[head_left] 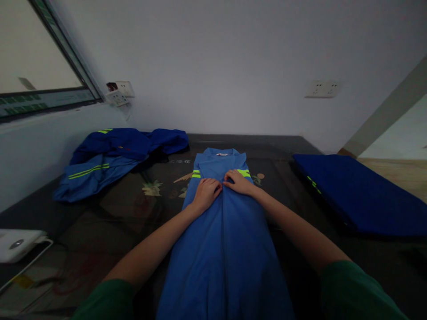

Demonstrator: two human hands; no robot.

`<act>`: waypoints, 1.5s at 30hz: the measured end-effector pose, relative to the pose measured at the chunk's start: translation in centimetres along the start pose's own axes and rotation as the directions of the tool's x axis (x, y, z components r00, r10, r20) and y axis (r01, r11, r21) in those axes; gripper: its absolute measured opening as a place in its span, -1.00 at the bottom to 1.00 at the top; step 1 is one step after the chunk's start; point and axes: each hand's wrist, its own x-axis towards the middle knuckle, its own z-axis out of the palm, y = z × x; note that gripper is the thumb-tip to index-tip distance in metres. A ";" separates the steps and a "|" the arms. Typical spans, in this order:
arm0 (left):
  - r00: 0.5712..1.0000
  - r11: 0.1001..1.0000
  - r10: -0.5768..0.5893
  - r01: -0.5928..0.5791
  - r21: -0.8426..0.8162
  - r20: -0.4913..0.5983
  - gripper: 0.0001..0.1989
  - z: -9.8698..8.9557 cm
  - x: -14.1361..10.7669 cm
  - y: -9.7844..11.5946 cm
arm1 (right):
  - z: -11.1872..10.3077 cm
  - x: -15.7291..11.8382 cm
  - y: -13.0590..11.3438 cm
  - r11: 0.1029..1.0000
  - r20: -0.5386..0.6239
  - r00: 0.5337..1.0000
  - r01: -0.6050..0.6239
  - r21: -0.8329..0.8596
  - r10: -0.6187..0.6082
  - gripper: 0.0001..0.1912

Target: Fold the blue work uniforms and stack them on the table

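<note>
A blue work jacket [247, 249] with yellow-green stripes lies lengthwise before me on the dark table, its collar at the far end. Both hands are at its middle seam, below the collar. My left hand [207, 192] has its fingers bent and pinched on the fabric left of the seam. Just across from it, my right hand [237, 182] pinches the fabric on the other side. The fingertips of the two hands are close together. The near end of the jacket runs out of the bottom of the view.
Crumpled blue garments [110, 153] lie at the back left of the table [110, 218]. A folded dark-blue stack [356, 191] sits at the right. A white device [20, 244] with a cable is at the left edge. Wall sockets [323, 89] are behind.
</note>
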 end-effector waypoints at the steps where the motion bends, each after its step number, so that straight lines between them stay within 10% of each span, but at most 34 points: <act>1: 1.000 1.000 0.007 -0.007 -0.010 -0.006 -0.86 0.0 0.0 0.0 | -0.1 0.0 0.0 1.000 -0.003 1.000 0.006 0.005 -0.006 -0.90; 27: 0.996 0.996 0.084 -0.085 0.039 0.032 -0.90 -0.2 -0.9 0.1 | 2.4 -1.8 -2.5 0.945 -0.086 0.996 -0.059 -0.323 0.033 -0.78; 37: 0.998 0.999 0.048 -0.048 -0.001 0.030 -0.93 -0.1 -0.9 -0.1 | -1.9 -2.4 -1.7 0.984 -0.413 0.895 -0.124 0.130 0.167 -0.83; 45: 0.997 0.997 0.078 -0.079 0.015 0.024 -0.98 0.0 -0.8 -0.2 | -0.1 -6.6 -4.1 0.999 -0.094 0.995 -0.028 -0.028 0.026 -0.63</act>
